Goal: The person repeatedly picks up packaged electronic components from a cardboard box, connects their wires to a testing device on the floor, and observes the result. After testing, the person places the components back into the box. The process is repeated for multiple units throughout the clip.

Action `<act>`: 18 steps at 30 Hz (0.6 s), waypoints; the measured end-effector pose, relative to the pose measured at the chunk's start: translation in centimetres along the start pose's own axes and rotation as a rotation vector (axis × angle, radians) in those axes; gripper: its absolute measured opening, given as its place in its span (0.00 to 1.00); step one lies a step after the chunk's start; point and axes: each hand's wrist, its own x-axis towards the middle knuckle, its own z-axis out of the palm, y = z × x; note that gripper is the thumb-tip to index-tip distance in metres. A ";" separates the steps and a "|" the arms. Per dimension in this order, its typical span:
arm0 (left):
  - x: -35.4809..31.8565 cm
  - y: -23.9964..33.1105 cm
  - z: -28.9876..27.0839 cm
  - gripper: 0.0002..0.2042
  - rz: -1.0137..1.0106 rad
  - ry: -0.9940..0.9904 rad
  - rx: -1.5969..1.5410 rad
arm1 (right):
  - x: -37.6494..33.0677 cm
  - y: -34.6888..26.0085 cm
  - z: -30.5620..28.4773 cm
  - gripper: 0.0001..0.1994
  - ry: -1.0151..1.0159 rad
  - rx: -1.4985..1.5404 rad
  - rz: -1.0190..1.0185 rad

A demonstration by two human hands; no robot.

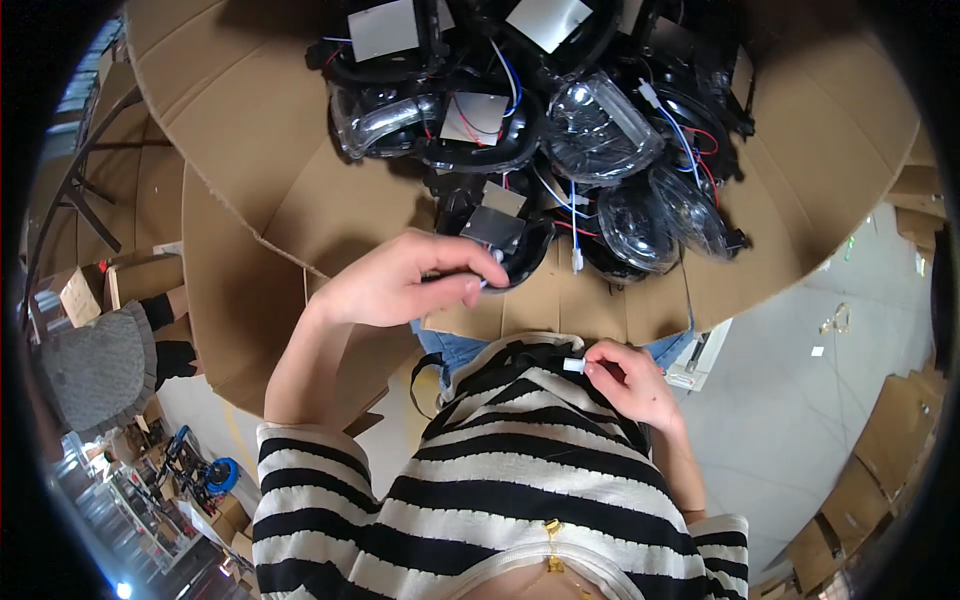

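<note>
Head view: my right hand (637, 386) is pinching a white plug (573, 365). My left hand (400, 281), grip unclear, is curling at a black casing (537, 258).

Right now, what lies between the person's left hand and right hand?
In the head view, from left hand to right hand: the box's cardboard flap, part of the striped shirt, and a small white connector pinched by the right hand.

This looks like a workshop or small factory: a big carton (370, 195) holds many wired black units (515, 152) with metal plates (383, 30) and clear covers (600, 130), more cardboard (890, 430) stands around the grey floor (765, 440), and a blue wheel (221, 476) shows amid clutter at lower left.
</note>
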 end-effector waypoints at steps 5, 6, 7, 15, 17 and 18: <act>-0.4 -4.3 1.0 0.11 0.007 -0.138 -0.422 | 0.2 -0.6 0.1 0.03 -0.026 -0.003 0.031; -0.1 -5.4 1.5 0.11 0.044 -0.113 -0.472 | 0.2 -0.6 0.2 0.03 -0.026 0.008 0.024; 0.1 -6.2 2.4 0.14 0.049 -0.088 -0.518 | 0.3 -0.4 0.3 0.03 -0.021 0.018 0.018; 2.5 -9.1 4.4 0.20 -0.021 -0.284 -0.353 | -0.3 0.0 -0.4 0.03 -0.045 0.018 0.056; 3.4 -8.2 5.0 0.21 0.085 -0.158 0.210 | -0.7 0.2 -0.6 0.02 -0.020 0.021 0.033; 4.0 -7.6 5.4 0.21 0.143 -0.092 0.489 | -1.0 0.3 -0.7 0.02 -0.007 0.021 0.023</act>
